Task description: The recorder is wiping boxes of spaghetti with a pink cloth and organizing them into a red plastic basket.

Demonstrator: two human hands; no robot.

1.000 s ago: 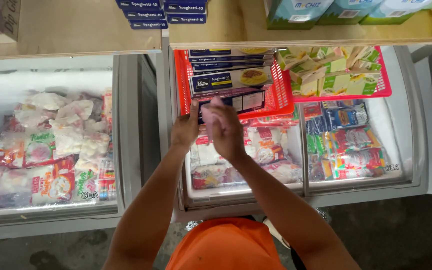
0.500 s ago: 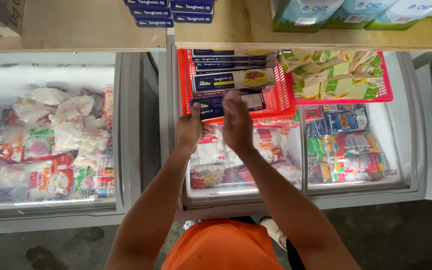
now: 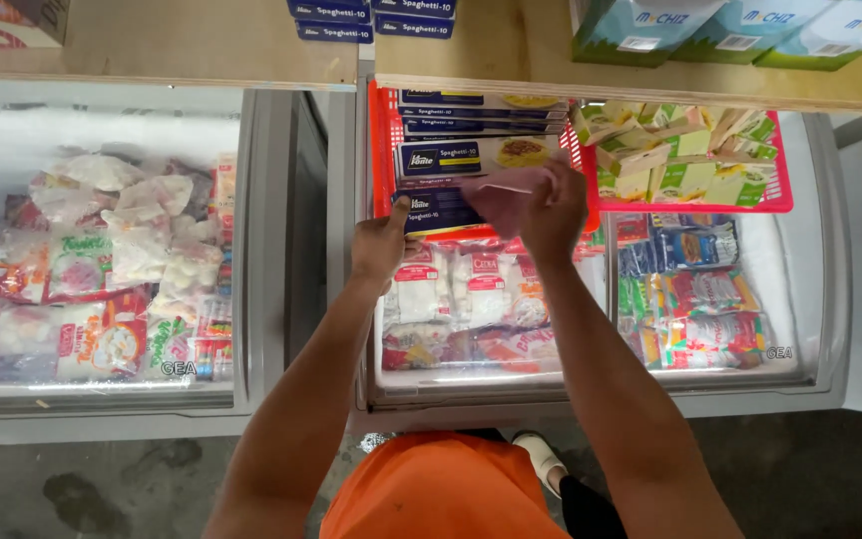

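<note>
Both arms reach forward over the glass lid of the freezer chest [image 3: 830,299], up to the red basket [image 3: 383,150] that sits on its top edge under a wooden shelf [image 3: 511,60]. The left hand [image 3: 383,243] is at the near left corner of that basket, thumb up and pressed on the front face of a dark blue pasta box [image 3: 441,210], with the other fingers curled under it, so it grips the box at its left end. The right hand [image 3: 551,210] is just beside it, over the right end of the same box, fingers closed around a pink cloth [image 3: 506,195] that lies flat across the box and partly covers it. The box itself is the nearest one in the basket, lying on its side at the front rim, with more blue boxes [image 3: 481,125] stacked behind it, one showing a yellow picture of pasta. To the right, touching the first basket, a second red basket [image 3: 690,205] holds green and white cartons [image 3: 680,150] piled loosely. Under the glass below the hands lie red and white frozen packets [image 3: 461,289], and further right blue and green packs [image 3: 695,289]. Off to the left, well apart, another freezer [image 3: 261,250] shows white bags [image 3: 142,220] of frozen food. At the bottom edge an orange shirt [image 3: 441,494] fills the middle, above a grey concrete floor [image 3: 92,479].
</note>
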